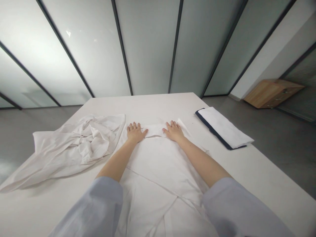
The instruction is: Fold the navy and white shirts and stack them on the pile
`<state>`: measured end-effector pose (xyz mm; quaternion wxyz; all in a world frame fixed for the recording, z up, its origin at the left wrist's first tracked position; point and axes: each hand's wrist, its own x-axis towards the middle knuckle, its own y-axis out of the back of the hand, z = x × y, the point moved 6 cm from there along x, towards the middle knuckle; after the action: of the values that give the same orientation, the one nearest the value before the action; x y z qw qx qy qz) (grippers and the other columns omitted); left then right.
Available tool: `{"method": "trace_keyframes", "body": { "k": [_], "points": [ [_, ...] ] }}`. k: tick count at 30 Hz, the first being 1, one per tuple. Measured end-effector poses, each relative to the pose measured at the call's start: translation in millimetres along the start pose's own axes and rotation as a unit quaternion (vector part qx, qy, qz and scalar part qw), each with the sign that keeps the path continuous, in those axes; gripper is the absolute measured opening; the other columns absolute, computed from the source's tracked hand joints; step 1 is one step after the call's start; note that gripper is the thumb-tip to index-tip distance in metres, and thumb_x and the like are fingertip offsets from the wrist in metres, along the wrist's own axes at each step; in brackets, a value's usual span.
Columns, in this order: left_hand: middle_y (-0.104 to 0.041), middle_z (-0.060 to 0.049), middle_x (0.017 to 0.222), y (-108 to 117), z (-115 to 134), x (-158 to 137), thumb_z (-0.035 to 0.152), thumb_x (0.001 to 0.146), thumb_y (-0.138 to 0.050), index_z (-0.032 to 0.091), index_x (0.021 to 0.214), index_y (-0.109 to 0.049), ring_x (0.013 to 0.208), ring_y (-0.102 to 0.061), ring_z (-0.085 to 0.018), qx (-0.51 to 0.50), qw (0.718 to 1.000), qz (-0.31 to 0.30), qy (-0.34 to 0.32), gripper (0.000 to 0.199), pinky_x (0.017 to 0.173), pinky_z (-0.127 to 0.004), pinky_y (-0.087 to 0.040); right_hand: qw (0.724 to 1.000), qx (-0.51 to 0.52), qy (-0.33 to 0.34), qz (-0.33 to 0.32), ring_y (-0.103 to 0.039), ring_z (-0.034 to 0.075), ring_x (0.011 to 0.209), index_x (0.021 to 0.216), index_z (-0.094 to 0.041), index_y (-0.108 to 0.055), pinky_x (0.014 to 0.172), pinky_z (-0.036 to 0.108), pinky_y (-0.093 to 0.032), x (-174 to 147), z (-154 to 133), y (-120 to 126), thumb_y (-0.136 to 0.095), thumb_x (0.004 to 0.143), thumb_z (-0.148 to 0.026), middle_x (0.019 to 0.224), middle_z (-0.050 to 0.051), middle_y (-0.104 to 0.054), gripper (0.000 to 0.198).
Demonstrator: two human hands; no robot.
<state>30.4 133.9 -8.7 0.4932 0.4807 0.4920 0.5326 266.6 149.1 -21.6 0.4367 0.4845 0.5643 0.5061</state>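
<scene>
A white garment (158, 161) lies spread over the middle of the table, with creases across its nearer part. Near its far end, my left hand (135, 132) rests flat on the left side, fingers apart. My right hand (174, 131) lies palm down on the right side, its fingers spread too. Between the two hands a band of the cloth forms a slight fold. Neither hand grips anything. The fabric's near end runs out of view at the bottom, between my grey-blue sleeves.
To the left, a crumpled white cloth (84, 141) hangs partly past the edge of the white table (153, 105). Folded white fabric (223, 126) lies on a dark folded piece (212, 130) at the right edge. A wooden cabinet (269, 93) stands beyond, by frosted panels.
</scene>
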Motion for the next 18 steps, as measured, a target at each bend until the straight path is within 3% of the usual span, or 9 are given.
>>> {"method": "trace_keyframes", "body": {
  "k": [5,13,18],
  "points": [
    [-0.021,-0.020,0.158,10.4,11.1,-11.6,0.058,0.091,-0.034,0.011,0.152,-0.023,0.146,-0.015,-0.034,0.010,0.997,0.057,-0.050,0.078,0.115,-0.050,-0.017,1.000,0.006,-0.001,-0.006,-0.018,0.029,0.145,0.151,-0.016,-0.028,0.115,0.045,-0.014,1.4,-1.7,-0.5,-0.023,0.096,-0.061,0.158,0.019,-0.022,0.071],
    [-0.020,-0.019,0.158,-8.7,23.6,-61.0,0.068,0.089,-0.029,0.014,0.152,-0.025,0.145,-0.018,-0.037,-0.008,0.995,-0.040,-0.092,0.082,0.112,-0.058,-0.021,1.000,0.007,-0.002,-0.004,-0.019,0.030,0.145,0.151,-0.015,-0.029,0.114,0.046,-0.016,2.4,-1.5,0.5,-0.025,0.096,-0.059,0.157,0.020,-0.023,0.070],
    [-0.021,-0.014,0.159,11.6,14.3,-48.5,0.053,0.094,-0.031,0.017,0.152,-0.024,0.141,-0.029,-0.031,-0.038,0.996,0.043,-0.069,0.068,0.109,-0.046,-0.032,1.000,0.000,0.003,0.024,-0.028,0.030,0.141,0.146,-0.016,-0.038,0.111,0.046,-0.021,0.9,-2.4,4.4,-0.028,0.097,-0.055,0.154,0.019,-0.032,0.063]
  ]
}}
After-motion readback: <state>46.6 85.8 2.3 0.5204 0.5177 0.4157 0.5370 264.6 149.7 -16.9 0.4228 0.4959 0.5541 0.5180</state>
